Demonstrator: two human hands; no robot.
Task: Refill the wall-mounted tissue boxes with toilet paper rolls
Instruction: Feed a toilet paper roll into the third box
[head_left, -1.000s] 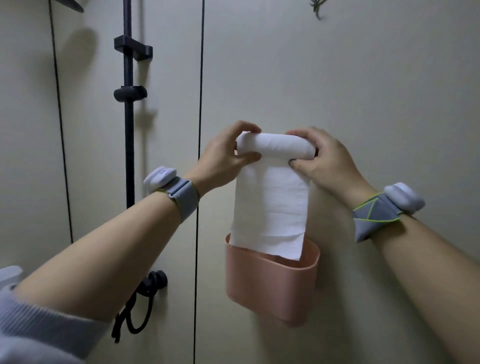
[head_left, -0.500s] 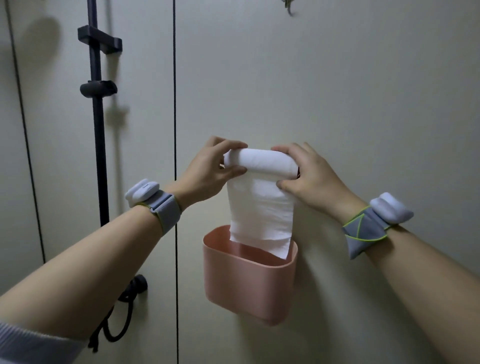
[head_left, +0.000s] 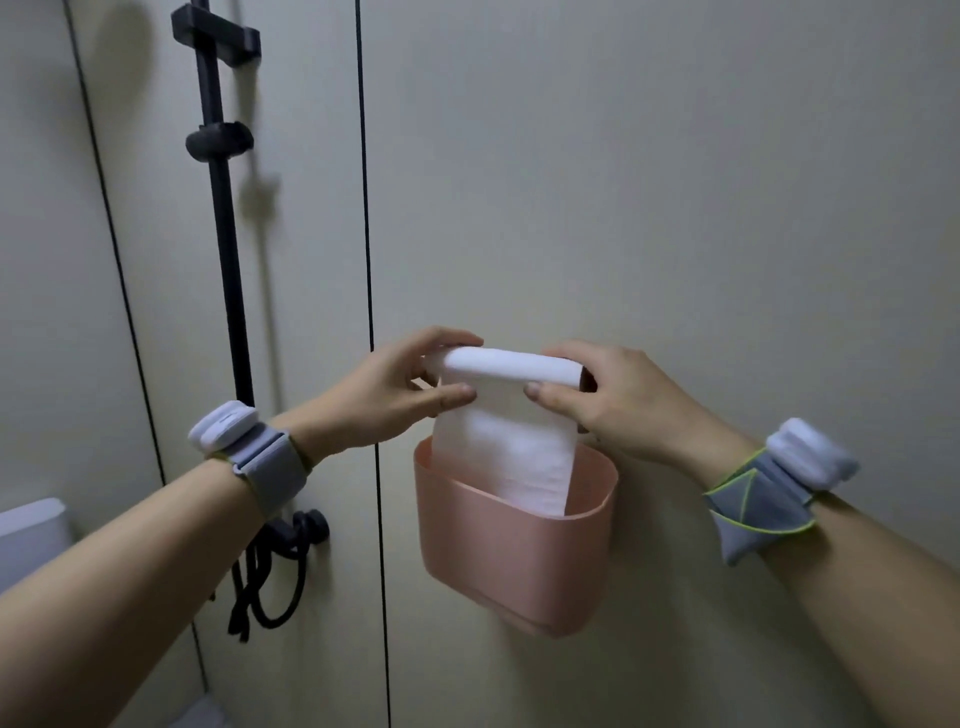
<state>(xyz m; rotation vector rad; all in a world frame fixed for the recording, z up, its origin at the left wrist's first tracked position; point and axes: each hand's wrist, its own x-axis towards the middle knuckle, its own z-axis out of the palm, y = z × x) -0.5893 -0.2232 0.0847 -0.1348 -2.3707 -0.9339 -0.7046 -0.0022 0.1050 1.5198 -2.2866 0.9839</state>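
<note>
Pale wall panels fill everything ahead of me, a black shower rail (head_left: 224, 270) off beyond my left hand (head_left: 387, 387), and right between my hands is the toilet paper roll (head_left: 511, 368), held level just above the pink box (head_left: 511, 551) on the wall. Roll's nearly nothing in weight, I'd say, soft and squashy, so I'm taking it by its two ends, not the middle, where a squeeze would crush it flat. My left hand is closed on the near end, thumb under, fingers curled over the top; my right hand (head_left: 618, 400) is closed on the far end the same way, thumb tucked below. A loose sheet (head_left: 511, 457) hangs down from the roll, thin and easy to tear by the look of it, its bottom edge already dipping inside the box's rim. Both forearms reach up and forward, wrists roughly level, each with a grey strap and white pod on it. Box sits directly under my knuckles, open top facing up. Whether anything else is already in there, I can't tell.
</note>
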